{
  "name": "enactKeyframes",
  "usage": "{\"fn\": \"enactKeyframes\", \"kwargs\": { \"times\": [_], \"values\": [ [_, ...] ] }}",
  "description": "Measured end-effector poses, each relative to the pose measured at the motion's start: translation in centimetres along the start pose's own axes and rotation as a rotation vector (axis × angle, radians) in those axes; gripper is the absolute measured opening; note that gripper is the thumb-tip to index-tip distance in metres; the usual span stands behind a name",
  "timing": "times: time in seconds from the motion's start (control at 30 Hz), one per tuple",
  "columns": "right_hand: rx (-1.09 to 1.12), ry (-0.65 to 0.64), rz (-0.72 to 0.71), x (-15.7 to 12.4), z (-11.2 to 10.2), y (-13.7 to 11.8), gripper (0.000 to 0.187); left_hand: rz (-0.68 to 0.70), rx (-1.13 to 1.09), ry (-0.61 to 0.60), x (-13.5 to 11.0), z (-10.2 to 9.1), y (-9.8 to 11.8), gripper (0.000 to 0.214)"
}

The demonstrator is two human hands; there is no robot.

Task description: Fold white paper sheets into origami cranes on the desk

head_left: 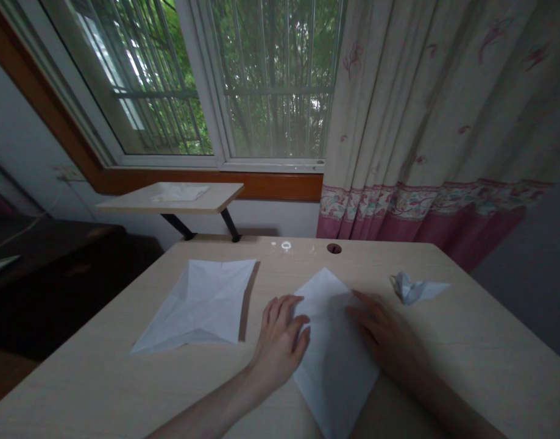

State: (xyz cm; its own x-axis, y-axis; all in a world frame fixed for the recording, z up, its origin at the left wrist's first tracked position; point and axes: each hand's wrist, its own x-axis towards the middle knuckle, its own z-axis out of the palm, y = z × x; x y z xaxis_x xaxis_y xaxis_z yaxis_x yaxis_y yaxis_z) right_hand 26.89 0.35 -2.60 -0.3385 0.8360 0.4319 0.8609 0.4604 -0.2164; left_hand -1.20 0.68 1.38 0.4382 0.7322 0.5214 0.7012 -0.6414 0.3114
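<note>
A white sheet of paper (pixel 337 360) lies on the desk before me, turned so that one corner points away and another points toward me. On its left edge rests my left hand (pixel 284 332), fingers apart and curved over the paper. My right hand (pixel 375 329) lies at the right edge, its fingers stretched out onto the sheet and slightly blurred. Neither hand grips anything. To the left is a second white paper (pixel 211 302) with crease lines. A small folded paper figure (pixel 414 289), like an origami bird, sits to the right.
The pale desk (pixel 280 256) has a round cable hole (pixel 334 249) near its back edge. Behind its left side stands a small raised shelf (pixel 170 198) with crumpled white paper (pixel 183 193) on it. A curtain (pixel 398 152) hangs at the back right, beside a barred window (pixel 270 91).
</note>
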Motion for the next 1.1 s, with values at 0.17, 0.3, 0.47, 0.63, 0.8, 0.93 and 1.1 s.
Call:
{"fn": "enactKeyframes", "kwargs": {
  "times": [0.17, 0.3, 0.47, 0.63, 0.8, 0.93, 1.1],
  "values": [
    [-0.004, -0.054, -0.117, -0.2, 0.3, 0.4, 0.047, -0.019, 0.0, -0.06, 0.1, -0.1, 0.1, 0.019],
    [0.074, -0.156, -0.231, -0.2, -0.5, -0.5, 0.042, -0.054, -0.006, -0.082, -0.1, 0.0, 0.1, 0.023],
    [0.075, -0.336, -0.281, 0.2, -1.5, -1.5, 0.047, -0.067, 0.02, -0.086, -0.2, 0.3, 0.0, 0.02],
    [0.034, -0.37, -0.217, -0.1, -1.3, -1.7, 0.051, -0.066, 0.098, -0.07, -0.2, 0.6, -0.3, 0.024],
    [-0.035, -0.321, -0.159, -0.4, -0.8, -1.9, 0.052, -0.098, 0.141, -0.088, -0.4, 0.9, -0.8, 0.027],
    [-0.07, -0.284, -0.147, -0.6, -0.4, -2.1, 0.053, -0.108, 0.109, -0.089, -0.5, 1.1, -1.0, 0.027],
    [-0.06, -0.262, -0.162, -0.7, -0.6, -2.2, 0.055, -0.058, -0.011, -0.061, -0.4, 0.8, -1.0, 0.027]
  ]
}}
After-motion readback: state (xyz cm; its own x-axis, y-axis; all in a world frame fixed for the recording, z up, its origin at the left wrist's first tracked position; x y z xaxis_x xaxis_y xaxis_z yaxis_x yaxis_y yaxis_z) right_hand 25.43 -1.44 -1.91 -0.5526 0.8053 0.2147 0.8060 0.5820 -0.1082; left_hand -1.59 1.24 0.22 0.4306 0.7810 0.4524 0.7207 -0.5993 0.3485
